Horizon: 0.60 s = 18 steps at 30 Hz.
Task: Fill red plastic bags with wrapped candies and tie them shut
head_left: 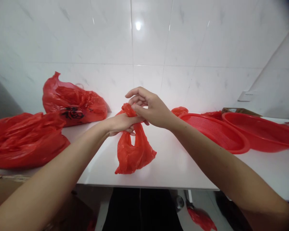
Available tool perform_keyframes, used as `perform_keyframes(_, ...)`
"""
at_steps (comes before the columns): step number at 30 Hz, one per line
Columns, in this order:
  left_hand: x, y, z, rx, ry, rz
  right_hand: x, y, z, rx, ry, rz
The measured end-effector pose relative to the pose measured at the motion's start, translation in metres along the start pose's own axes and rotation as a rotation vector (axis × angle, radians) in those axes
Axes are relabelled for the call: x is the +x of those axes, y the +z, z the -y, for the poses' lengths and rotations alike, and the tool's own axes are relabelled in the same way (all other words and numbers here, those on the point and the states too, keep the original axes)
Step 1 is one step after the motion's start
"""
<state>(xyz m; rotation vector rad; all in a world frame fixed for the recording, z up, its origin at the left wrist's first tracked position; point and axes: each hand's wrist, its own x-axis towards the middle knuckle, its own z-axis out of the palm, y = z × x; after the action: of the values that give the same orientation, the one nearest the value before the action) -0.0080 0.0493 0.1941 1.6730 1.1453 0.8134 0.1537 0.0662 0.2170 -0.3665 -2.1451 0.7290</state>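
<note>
A small red plastic bag (134,154) hangs just above the white table (178,166), held up by its handles at the centre of the view. My left hand (121,123) is closed round the bag's handles. My right hand (150,107) sits on top of the left, fingers pinching the bunched handle loop, with the index finger stretched out to the left.
Two filled red plastic bags lie at the left: one (24,141) near the front edge, one with black print (72,102) against the tiled wall. A red sieve basket (216,131) and a red basin (262,131) stand at the right. More red plastic (202,218) lies on the floor.
</note>
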Motion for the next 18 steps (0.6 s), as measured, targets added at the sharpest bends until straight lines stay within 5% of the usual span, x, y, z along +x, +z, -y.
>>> perform_keyframes(6,-0.004,-0.001,0.016,-0.216,-0.166,0.042,-0.027,-0.01,-0.043,-0.071,0.186,0.024)
perform_keyframes(9,-0.004,0.002,0.023,-0.268,-0.148,0.047,-0.042,-0.007,-0.036,0.01,0.198,-0.116)
perform_keyframes(14,-0.01,0.002,0.027,-0.2,-0.004,0.149,-0.059,0.006,-0.008,0.307,0.139,0.025)
perform_keyframes(18,-0.013,0.003,0.027,0.005,0.078,0.193,-0.063,0.022,-0.029,0.203,0.22,-0.283)
